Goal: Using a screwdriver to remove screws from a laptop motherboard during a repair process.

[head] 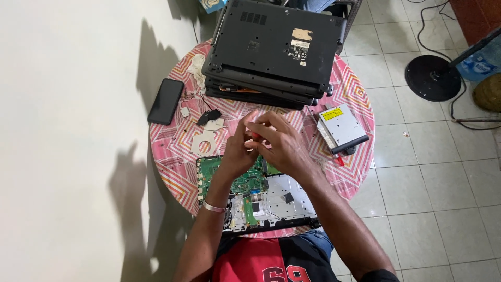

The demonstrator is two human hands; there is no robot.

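Opened laptop chassis (271, 201), green board exposed, on round pink patterned table (355, 94); left hand (237, 154) and right hand (282, 143) fingers pinched together on red-handled tool (254, 135); white tiled floor (417, 172).

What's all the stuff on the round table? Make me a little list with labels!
table: round, pink zigzag cloth
hands: left hand and right hand together over a green circuit board, pinching something small and red
behind hands: stacked black laptops, undersides up
left side: black phone
right side: silver disc drive
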